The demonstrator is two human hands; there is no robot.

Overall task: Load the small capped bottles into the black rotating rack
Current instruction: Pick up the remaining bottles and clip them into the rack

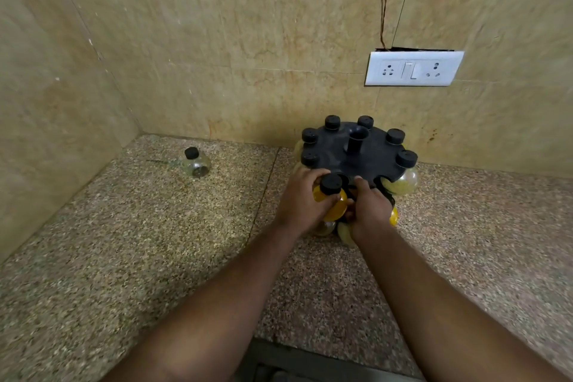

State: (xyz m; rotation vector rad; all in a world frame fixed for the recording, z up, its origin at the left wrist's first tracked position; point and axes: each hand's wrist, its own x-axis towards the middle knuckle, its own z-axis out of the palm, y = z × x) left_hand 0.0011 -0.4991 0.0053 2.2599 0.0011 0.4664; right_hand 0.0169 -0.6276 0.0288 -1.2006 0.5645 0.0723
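The black rotating rack (pixel 336 150) stands on the granite counter by the back wall, with several black-capped bottles hanging round its top disc and a short post in its middle. My left hand (pixel 302 200) grips a yellow-filled bottle (pixel 333 198) with a black cap at the rack's near edge, by an open slot. My right hand (pixel 369 208) rests on the rack's front rim, fingers curled against it beside that bottle. A single clear bottle (pixel 197 162) with a black cap stands alone on the counter, far left of the rack.
Speckled granite counter (pixel 155 242) runs into a corner of beige tiled walls on the left. A white socket plate (pixel 414 68) with a thin wire above it is on the back wall. The counter's front edge is near the frame bottom.
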